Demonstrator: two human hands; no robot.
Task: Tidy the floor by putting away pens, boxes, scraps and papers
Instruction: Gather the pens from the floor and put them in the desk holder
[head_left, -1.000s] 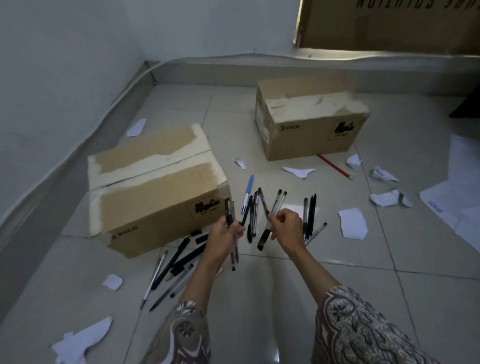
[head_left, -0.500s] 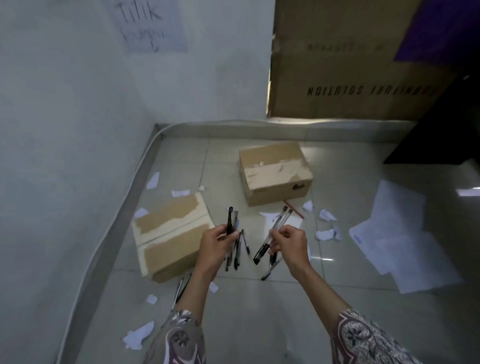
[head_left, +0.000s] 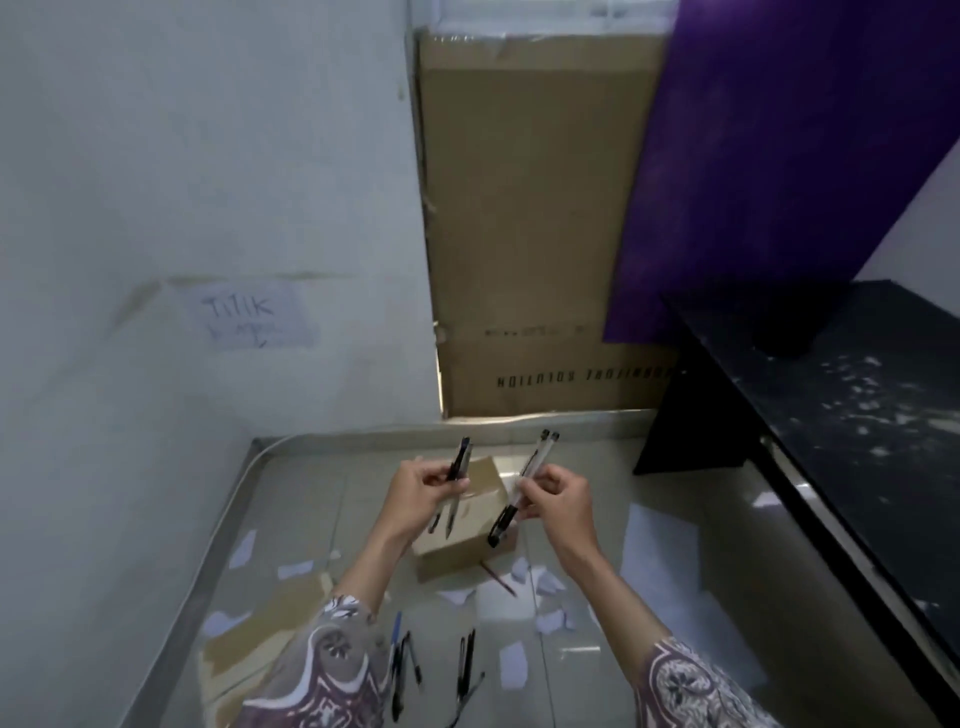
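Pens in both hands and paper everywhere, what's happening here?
A person is picking pens up off the floor. The left hand holds a few dark pens, and the right hand holds a few clear-barrelled pens. More pens lie on the tiles below, with paper scraps, white sheets and two cardboard boxes not yet put away.

A paper sheet (head_left: 253, 315) stuck on the white wall carries the handwritten word "TITIK"; the line beneath is illegible. The tall cardboard carton (head_left: 524, 218) leaning in the corner bears upside-down print, "SOLUTION" legible, the neighbouring word partly hidden.
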